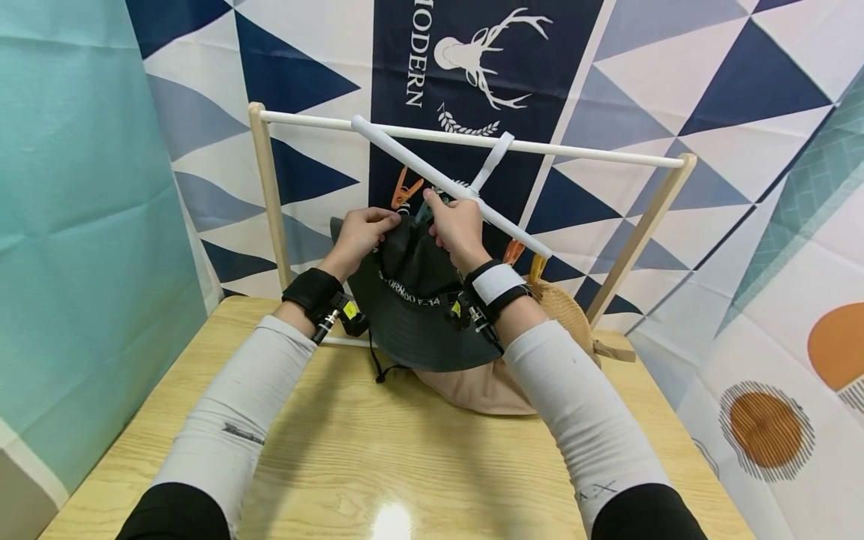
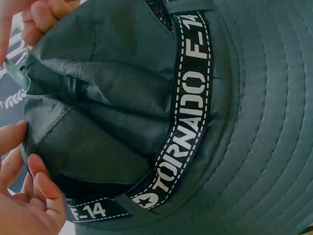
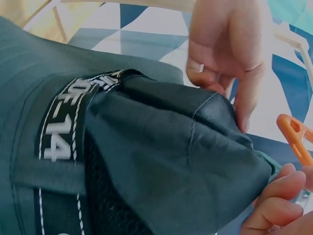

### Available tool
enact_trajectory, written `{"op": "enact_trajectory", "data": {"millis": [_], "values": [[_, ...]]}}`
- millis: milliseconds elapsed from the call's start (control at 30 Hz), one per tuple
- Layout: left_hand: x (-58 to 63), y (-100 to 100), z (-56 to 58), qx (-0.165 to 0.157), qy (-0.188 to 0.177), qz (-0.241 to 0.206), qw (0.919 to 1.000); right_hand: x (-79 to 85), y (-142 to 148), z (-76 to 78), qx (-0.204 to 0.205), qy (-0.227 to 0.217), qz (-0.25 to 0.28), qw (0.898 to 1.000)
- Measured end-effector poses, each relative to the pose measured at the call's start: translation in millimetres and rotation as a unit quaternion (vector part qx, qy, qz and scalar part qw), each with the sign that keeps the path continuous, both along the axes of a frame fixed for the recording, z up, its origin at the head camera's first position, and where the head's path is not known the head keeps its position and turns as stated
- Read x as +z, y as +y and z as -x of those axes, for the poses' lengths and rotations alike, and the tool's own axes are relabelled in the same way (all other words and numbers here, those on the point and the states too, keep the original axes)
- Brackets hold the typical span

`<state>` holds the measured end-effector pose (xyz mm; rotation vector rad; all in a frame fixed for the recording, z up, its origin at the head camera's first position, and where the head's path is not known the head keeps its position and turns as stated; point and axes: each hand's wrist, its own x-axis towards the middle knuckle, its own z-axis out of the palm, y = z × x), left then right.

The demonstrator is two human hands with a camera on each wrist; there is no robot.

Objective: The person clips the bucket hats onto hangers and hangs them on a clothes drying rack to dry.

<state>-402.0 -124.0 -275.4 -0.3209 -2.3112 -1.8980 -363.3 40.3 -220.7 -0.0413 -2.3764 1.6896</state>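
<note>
A dark green bucket hat (image 1: 432, 330) with a "TORNADO F-14" band hangs below a white clip hanger (image 1: 445, 180). My left hand (image 1: 361, 234) pinches the left side of its crown between thumb and fingers, also visible in the left wrist view. At the top of the crown, my right hand (image 1: 457, 229) grips a green clothespin (image 1: 423, 213), mostly hidden behind the fingers. In the right wrist view, a bit of this green clothespin (image 3: 268, 160) shows where the fingers meet the crown. An orange clothespin (image 1: 405, 189) hangs from the hanger between the hands.
A white rail (image 1: 594, 152) on wooden posts carries the hanger. Behind the right forearm hangs a tan hat (image 1: 563, 307), near an orange clothespin (image 1: 514, 252) and a yellow clothespin (image 1: 537, 268). Pale pink fabric (image 1: 482, 394) lies low over the wooden table (image 1: 378, 465).
</note>
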Motion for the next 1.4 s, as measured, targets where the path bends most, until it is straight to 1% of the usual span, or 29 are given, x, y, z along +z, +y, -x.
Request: {"op": "enact_trajectory", "data": {"millis": [67,167,300,433,500,633,767,833,967,1100,1267,1400], "values": [[0.5,2,-0.8,0.003,0.011,0.013,0.9999,-1.4,2,-0.6,-0.001,0.006,-0.004,1.0],[-1.0,4,-0.7,0.006,0.017,0.019,0.9997,-4.0,5,-0.5,0.005,0.016,-0.012,1.0],[-5.3,3,1.3,0.004,0.026,0.022,0.9994,-8.3,7,0.5,0.013,0.024,-0.029,0.999],[-10.2,1,4.3,-0.003,0.046,0.023,0.9987,-13.6,8,2.3,0.009,0.035,-0.042,0.998],[-12.7,-1,5.7,0.002,0.054,0.026,0.9982,-16.6,9,3.4,0.01,0.042,-0.055,0.998],[-17.0,-4,7.6,0.012,0.057,0.033,0.9978,-23.1,13,5.0,0.016,0.051,-0.081,0.995],[-17.8,-5,7.3,0.006,0.062,0.04,0.9972,-28.4,18,5.0,0.015,0.057,-0.085,0.995],[-17.4,-6,6.7,0.005,0.076,0.049,0.9958,-30.4,20,5.3,0.015,0.06,-0.085,0.994],[-18.0,-9,5.6,0.014,0.105,0.076,0.9915,-32.6,21,5.3,0.023,0.079,-0.092,0.992],[-20.2,-12,4.9,0.02,0.125,0.081,0.9886,-34.3,23,4.1,0.035,0.098,-0.11,0.988],[-23.0,-12,3.2,0.027,0.134,0.077,0.9876,-39.8,27,3.7,0.037,0.092,-0.117,0.988],[-25.7,-14,1.2,0.031,0.131,0.074,0.9881,-45.7,29,3.9,0.047,0.087,-0.105,0.99]]}}
